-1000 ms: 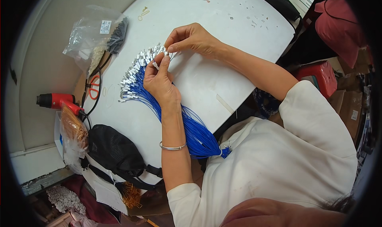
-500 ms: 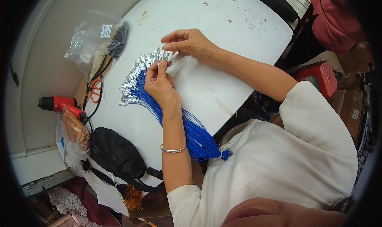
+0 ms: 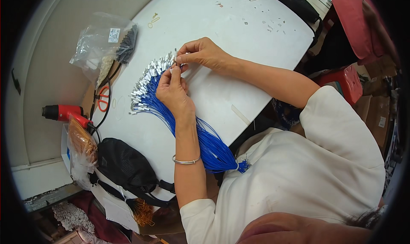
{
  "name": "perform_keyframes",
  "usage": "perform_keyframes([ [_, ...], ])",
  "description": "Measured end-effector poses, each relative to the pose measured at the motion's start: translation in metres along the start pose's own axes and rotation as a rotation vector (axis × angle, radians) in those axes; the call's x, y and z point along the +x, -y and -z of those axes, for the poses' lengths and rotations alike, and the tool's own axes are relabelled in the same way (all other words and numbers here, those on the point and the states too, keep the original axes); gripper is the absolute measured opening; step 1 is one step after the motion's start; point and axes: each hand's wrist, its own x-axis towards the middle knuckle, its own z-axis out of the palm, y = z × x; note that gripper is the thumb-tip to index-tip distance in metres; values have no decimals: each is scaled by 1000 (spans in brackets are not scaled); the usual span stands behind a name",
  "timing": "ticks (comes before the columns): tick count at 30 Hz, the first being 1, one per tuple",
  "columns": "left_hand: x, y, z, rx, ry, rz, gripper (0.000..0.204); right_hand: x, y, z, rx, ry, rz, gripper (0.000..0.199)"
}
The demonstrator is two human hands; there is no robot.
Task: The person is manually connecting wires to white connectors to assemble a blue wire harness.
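Note:
A thick bundle of blue wires (image 3: 215,152) lies across the white table (image 3: 256,69), tied near its end at the table's front edge. The far ends fan out into many white-sleeved terminals (image 3: 147,81). My left hand (image 3: 174,92) is closed at the right side of this fan, thumb and fingers pinching white-sleeved wire ends. My right hand (image 3: 205,55) meets it from the right, its thumb and forefinger pinched on a white-sleeved terminal just above the left fingertips. The fingers partly hide the pieces they hold. A silver bangle (image 3: 186,161) circles my left wrist.
At left are a clear plastic bag (image 3: 96,39) with dark and cream parts, orange-handled scissors (image 3: 103,98), a red heat gun (image 3: 68,113) and a black bag (image 3: 126,165). Small scraps (image 3: 273,26) dot the far table. A person in pink (image 3: 358,22) is at far right.
My right hand has come down and left, its fingers closing on a terminal beside my left hand. My left hand has barely moved. The person in pink has shifted.

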Motion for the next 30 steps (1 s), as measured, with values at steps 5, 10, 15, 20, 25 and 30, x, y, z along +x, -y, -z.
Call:
perform_keyframes([
  [5, 1, 4, 2, 51, 16, -34, 14, 0, -2, 1, 1, 8, 22, 11],
  [10, 0, 2, -1, 76, 15, -37, 15, -2, -5, -1, 11, -50, 23, 11],
  [15, -1, 1, -3, 73, 17, -16, 15, -2, -6, -5, 53, -103, 11, 11],
  [20, 0, 3, -2, 51, 27, -5, 14, -6, -5, -14, 139, -144, -1, 12],
  [25, 2, 5, 2, 39, 16, 6, 14, -8, -3, -13, 74, -125, 12, 13],
  [30, 0, 3, 0, 17, 25, 13, 14, -6, -7, -11, 85, -121, 17, 13],
])
